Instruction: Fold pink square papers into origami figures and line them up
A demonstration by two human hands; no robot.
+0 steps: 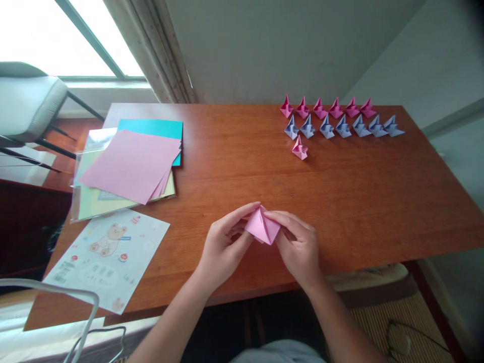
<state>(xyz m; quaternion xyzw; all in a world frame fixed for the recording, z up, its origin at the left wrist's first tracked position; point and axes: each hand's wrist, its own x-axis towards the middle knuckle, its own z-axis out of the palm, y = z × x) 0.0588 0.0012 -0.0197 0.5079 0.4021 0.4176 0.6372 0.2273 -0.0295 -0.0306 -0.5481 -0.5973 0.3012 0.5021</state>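
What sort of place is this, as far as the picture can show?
Probably a room in a home, though I cannot be certain: a wooden table stands near a bright window with a curtain, and a chair stands to the left.

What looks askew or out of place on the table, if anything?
The loose pink sheets lie crooked and fanned across the plastic packet and turquoise paper, rather than squared up. The folded pink paper between the left hand and right hand shows no visible damage, and nothing looks spilled.
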